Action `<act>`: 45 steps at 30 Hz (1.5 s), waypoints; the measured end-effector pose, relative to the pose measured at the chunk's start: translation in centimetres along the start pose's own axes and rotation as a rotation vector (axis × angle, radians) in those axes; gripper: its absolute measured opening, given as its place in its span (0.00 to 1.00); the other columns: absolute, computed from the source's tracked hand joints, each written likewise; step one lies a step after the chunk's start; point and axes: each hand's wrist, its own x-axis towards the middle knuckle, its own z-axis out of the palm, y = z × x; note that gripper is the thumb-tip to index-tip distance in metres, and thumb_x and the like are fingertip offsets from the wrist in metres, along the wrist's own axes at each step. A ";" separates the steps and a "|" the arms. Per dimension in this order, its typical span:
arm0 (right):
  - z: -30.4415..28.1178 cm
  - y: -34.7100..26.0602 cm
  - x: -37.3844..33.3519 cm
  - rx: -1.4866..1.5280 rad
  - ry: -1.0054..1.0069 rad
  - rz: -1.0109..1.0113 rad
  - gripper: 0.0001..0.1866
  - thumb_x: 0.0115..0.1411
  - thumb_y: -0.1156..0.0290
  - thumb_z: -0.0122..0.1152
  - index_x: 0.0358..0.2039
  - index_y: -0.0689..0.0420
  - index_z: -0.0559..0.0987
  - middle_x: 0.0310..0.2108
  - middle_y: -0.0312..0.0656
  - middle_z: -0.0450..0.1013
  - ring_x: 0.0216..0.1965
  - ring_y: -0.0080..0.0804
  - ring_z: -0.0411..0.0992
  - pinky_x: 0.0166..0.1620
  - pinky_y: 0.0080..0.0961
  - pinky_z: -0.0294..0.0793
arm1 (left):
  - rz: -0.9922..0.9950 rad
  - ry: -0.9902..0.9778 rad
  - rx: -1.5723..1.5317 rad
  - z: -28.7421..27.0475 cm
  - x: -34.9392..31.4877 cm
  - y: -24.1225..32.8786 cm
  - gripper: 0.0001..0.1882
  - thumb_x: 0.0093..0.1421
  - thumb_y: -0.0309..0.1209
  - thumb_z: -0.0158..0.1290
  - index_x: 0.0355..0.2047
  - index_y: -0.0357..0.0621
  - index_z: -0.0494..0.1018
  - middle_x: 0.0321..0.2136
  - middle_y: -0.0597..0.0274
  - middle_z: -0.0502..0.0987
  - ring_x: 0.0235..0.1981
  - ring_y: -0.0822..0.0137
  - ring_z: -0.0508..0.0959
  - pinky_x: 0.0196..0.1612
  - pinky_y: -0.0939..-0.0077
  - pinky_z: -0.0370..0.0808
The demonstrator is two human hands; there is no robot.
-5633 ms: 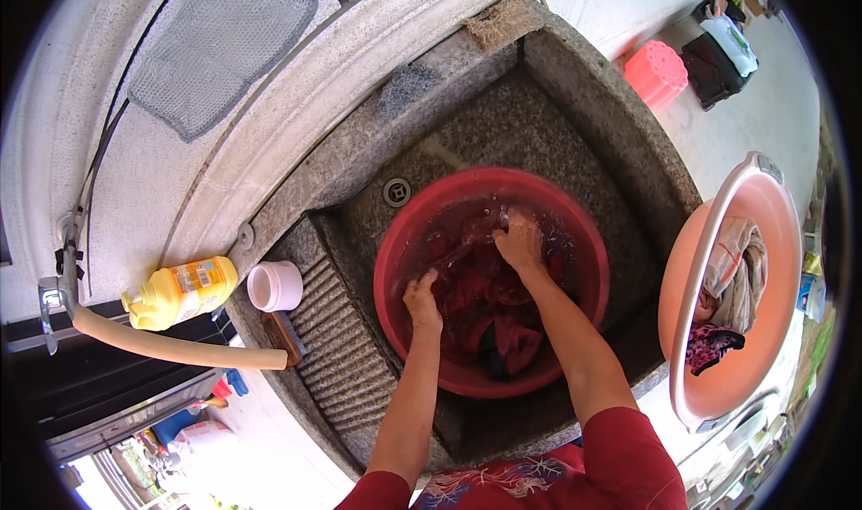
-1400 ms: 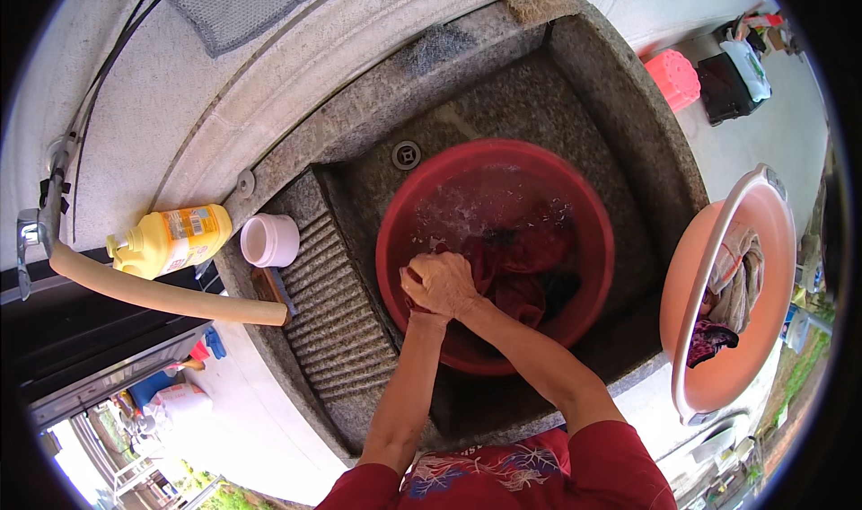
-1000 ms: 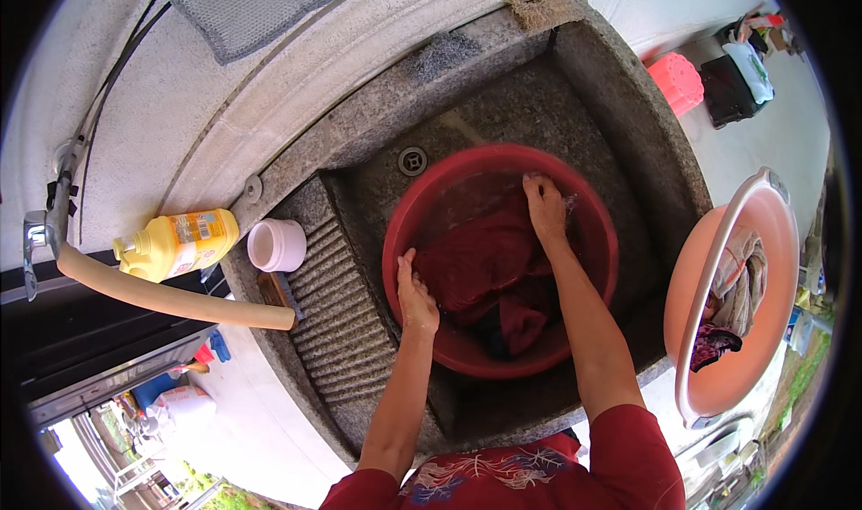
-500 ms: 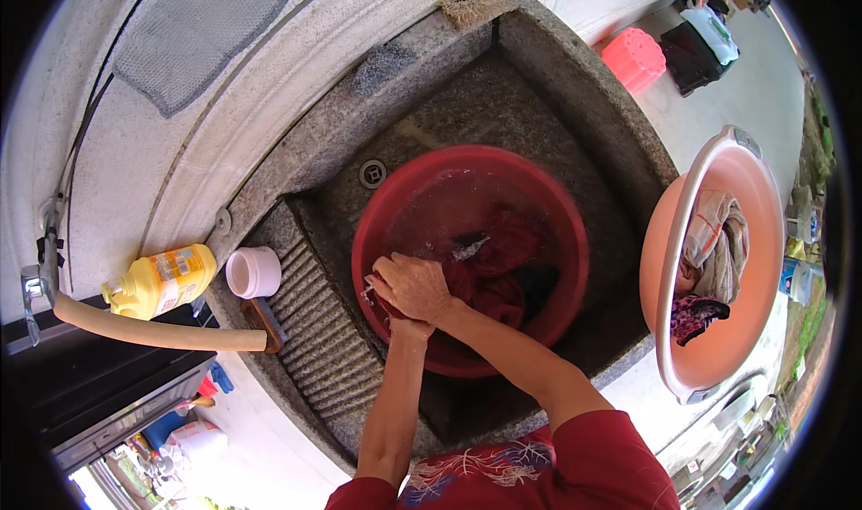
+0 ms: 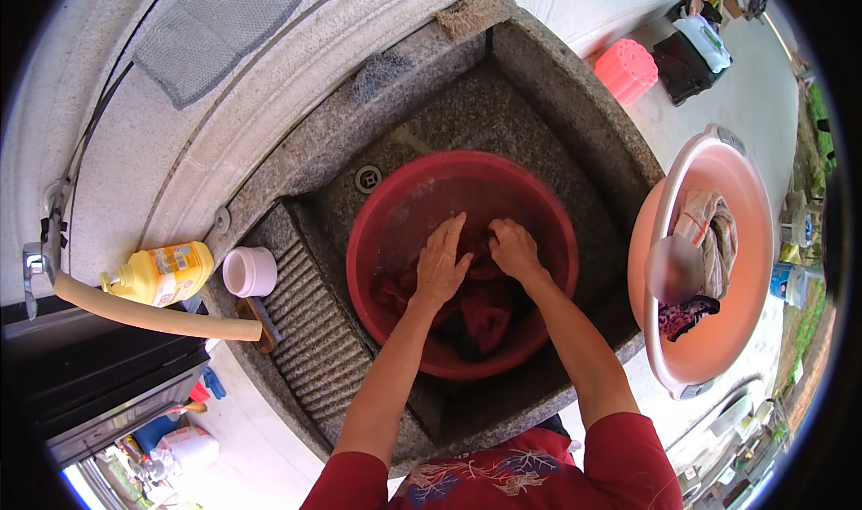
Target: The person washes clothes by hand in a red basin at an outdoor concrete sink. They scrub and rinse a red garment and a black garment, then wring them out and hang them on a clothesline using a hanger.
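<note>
A red round basin (image 5: 364,232) holds water and dark red cloth (image 5: 485,317), with a darker piece beside it. My left hand (image 5: 440,263) is over the cloth inside the basin, its fingers stretched out and its thumb apart. To its right, my right hand (image 5: 518,251) bends its fingers down onto the dark red cloth; its fingertips are partly hidden. The two hands are apart. Beneath the basin lies a grey stone sink (image 5: 588,124), whose ribbed washboard (image 5: 314,357) slopes along the left.
On the sink's left edge stand a yellow bottle (image 5: 162,272), a pale pink cup (image 5: 250,271) and a wooden-backed brush (image 5: 260,324). A beige hose (image 5: 162,320) hangs from the tap. At right is a peach tub (image 5: 741,312) with clothes. A drain (image 5: 368,179) shows behind the basin.
My hands were pressed together at the basin's left side. They have separated and moved over the cloth, the right one going right. The cloth has shifted in the water.
</note>
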 end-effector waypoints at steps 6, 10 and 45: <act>-8.5 -4.3 0.8 0.651 0.173 0.050 0.10 0.53 0.74 0.53 0.36 0.62 0.73 0.25 0.49 0.72 0.29 0.38 0.73 0.33 0.30 0.70 | -0.410 0.352 -0.725 1.2 -2.3 -7.1 0.15 0.56 0.28 0.50 0.43 0.38 0.64 0.33 0.58 0.72 0.34 0.63 0.72 0.41 0.72 0.69; -6.4 -3.3 0.5 0.124 0.375 0.117 0.15 0.52 0.73 0.55 0.42 0.56 0.73 0.39 0.46 0.69 0.36 0.42 0.70 0.33 0.33 0.70 | -0.495 0.607 -0.473 -0.4 -3.7 -7.6 0.16 0.56 0.32 0.52 0.41 0.37 0.64 0.36 0.55 0.70 0.38 0.61 0.70 0.43 0.69 0.67; -14.7 -6.8 -7.4 1.011 -0.239 -0.028 0.14 0.42 0.78 0.49 0.33 0.56 0.68 0.22 0.26 0.60 0.26 0.16 0.57 0.32 0.12 0.58 | 0.135 0.241 0.144 -6.1 -4.4 -6.0 0.17 0.33 0.36 0.66 0.23 0.48 0.72 0.29 0.68 0.69 0.36 0.61 0.69 0.40 0.63 0.66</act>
